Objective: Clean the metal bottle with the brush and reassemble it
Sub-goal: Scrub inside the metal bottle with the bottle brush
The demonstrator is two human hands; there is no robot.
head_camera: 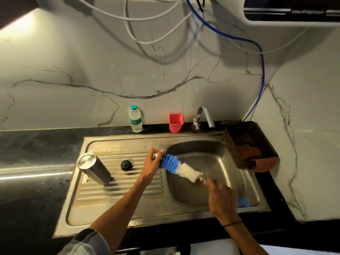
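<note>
- Leftmost, the metal bottle [94, 168] stands inverted on the sink's [117, 214] drainboard, cap [126, 165] beside it: not reassembled.
- Left hand [154, 162] pinches a small part I cannot identify.
- Right hand [221, 198] grasps the brush [181, 167] handle, bristles scrubbing that part.
- Plastic bottle [135, 119] label: unreadable.
</note>
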